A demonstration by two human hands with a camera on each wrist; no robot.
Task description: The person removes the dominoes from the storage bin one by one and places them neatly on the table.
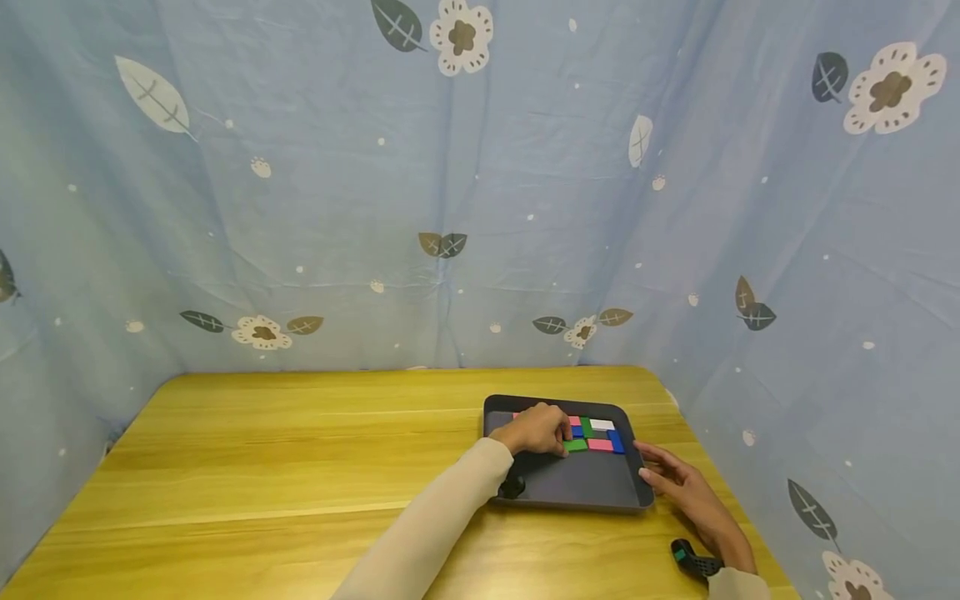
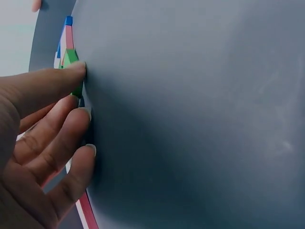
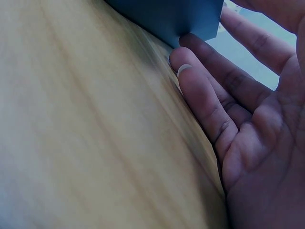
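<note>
A dark grey tray (image 1: 577, 483) lies on the table, with pink, green, blue and white blocks flat in its far part. My left hand (image 1: 536, 429) reaches into the tray and pinches a green block (image 1: 575, 446); in the left wrist view the thumb of the left hand (image 2: 47, 129) lies on the green block (image 2: 71, 57), fingers curled beside it. A pink block (image 1: 600, 445) and a blue block (image 1: 617, 442) lie to its right. My right hand (image 1: 693, 500) touches the tray's right wall, fingers relaxed; the right wrist view shows the right hand (image 3: 238, 105) against the tray's side (image 3: 167, 19).
The wooden table (image 1: 262, 467) extends left of the tray. A patterned blue curtain (image 1: 337, 183) hangs behind and at the right. Black straps with devices sit at both wrists, the right one (image 1: 693, 560) over the table near its right edge.
</note>
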